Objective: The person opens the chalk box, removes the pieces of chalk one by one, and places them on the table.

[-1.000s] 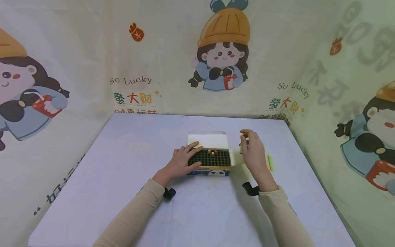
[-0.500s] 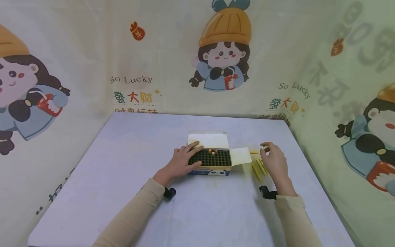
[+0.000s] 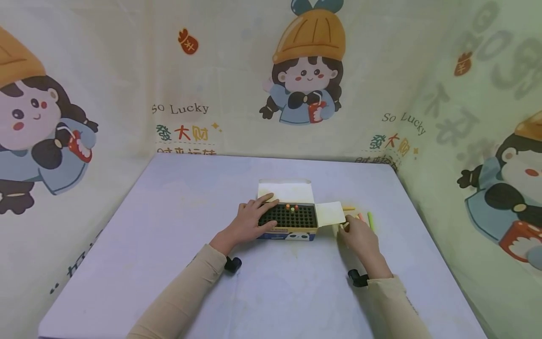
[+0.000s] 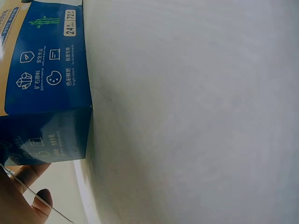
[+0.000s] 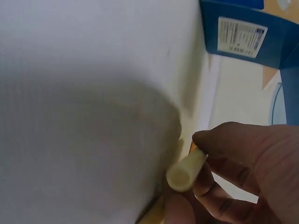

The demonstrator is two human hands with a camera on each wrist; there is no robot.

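A chalk box (image 3: 281, 235) stands on the table with its lid folded back. Its black tray (image 3: 298, 219) is full of holes, where an orange, a red and a pale chalk tip show. My left hand (image 3: 247, 221) rests on the box's left end, fingers spread and thumb on the front edge. Low beside the right flap (image 3: 330, 214) is my right hand (image 3: 362, 240). Thumb and fingers there pinch a pale yellow chalk stick (image 5: 186, 172), its round end facing the right wrist camera. Another yellow chalk (image 5: 154, 212) lies below it in that view.
Beyond the right hand lie loose chalks: a yellow one (image 3: 349, 208), a pink one (image 3: 361, 216) and a green one (image 3: 371, 221). The hand covers the spot nearer the box. A printed cloth backdrop (image 3: 237, 84) rises behind the white table (image 3: 190, 188).
My right hand has moved from above the flap out to the right, then down and back left beside it. It now hides some yellow chalks. The left hand stays put.
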